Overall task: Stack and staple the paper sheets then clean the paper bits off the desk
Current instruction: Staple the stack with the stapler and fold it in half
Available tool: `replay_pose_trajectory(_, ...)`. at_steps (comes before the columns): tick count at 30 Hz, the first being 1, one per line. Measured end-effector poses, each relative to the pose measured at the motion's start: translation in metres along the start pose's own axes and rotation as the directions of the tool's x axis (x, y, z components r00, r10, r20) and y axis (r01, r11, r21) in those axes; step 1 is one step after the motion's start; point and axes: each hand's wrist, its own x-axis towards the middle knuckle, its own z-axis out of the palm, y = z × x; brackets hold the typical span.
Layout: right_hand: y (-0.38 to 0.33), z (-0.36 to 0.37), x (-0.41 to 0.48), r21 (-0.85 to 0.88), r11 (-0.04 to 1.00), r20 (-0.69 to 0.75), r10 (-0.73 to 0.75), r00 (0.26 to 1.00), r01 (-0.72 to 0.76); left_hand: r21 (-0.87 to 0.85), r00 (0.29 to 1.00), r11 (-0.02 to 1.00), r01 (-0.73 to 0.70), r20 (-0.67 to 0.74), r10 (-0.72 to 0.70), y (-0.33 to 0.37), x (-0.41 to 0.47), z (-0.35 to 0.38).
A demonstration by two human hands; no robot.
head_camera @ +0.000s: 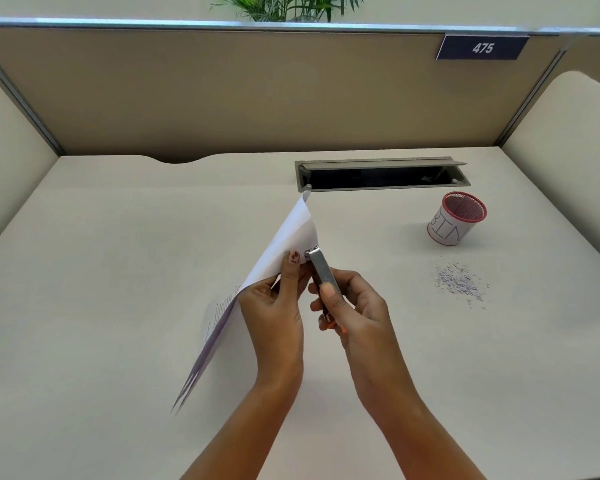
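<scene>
My left hand [278, 306] holds a stack of white printed paper sheets [291, 233] tilted up on edge above the desk, gripping it near one corner with the thumb on top. In my right hand [350, 306] is a small silver stapler [321, 268], and its head touches that same corner of the sheets. A pile of small paper bits [459, 282] lies on the desk to the right. Behind the bits stands a red mesh cup wrapped in white paper marked BIN [456, 218], upright and open at the top.
The pale desk [118, 271] is enclosed by beige partition walls at the back and both sides. An open grey cable slot [381, 174] is set into the desk at the back right, just beyond the top of the sheets.
</scene>
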Motion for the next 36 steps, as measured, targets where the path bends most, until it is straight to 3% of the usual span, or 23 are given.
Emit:
replay_pose_trajectory(8,-0.009,-0.001,0.000,0.299,0.933,0.079,0.187,0.979,-0.202,0.108,0.996,0.990,-0.092,-0.013,0.094,-0.005,0.001,-0.004)
replay_pose_trajectory(17,-0.007,-0.006,0.003,-0.043,0.997,-0.087,-0.072,0.994,0.068,0.115,0.992,0.986,-0.124,0.020,0.123,-0.002,0.000,-0.003)
replay_pose_trajectory(19,-0.008,-0.006,0.003,0.039,0.999,-0.072,-0.034,0.997,0.036,0.110,0.992,0.985,-0.130,0.016,0.129,-0.002,0.000,-0.002)
replay_pose_trajectory(22,-0.008,-0.006,0.003,0.292,0.952,0.029,0.090,0.995,-0.095,0.090,0.993,0.989,-0.114,0.028,0.112,-0.001,-0.002,-0.001)
replay_pose_trajectory(25,-0.006,-0.003,0.002,0.392,0.913,0.056,0.098,0.994,-0.112,0.075,0.995,0.993,-0.091,0.036,0.089,0.002,-0.001,0.000)
replay_pose_trajectory(27,-0.003,0.001,0.001,0.333,0.942,-0.002,0.025,1.000,-0.023,0.066,0.996,0.995,-0.073,0.054,0.070,0.005,0.001,0.002)
replay_pose_trajectory(31,0.004,0.003,0.003,0.045,0.979,-0.129,-0.191,0.973,0.199,0.001,0.997,1.000,-0.018,0.073,0.018,0.009,0.002,0.004)
replay_pose_trajectory(36,0.015,0.002,0.010,-0.087,0.971,-0.169,-0.237,0.957,0.225,-0.030,0.994,0.995,0.092,0.063,-0.090,-0.001,0.006,0.004)
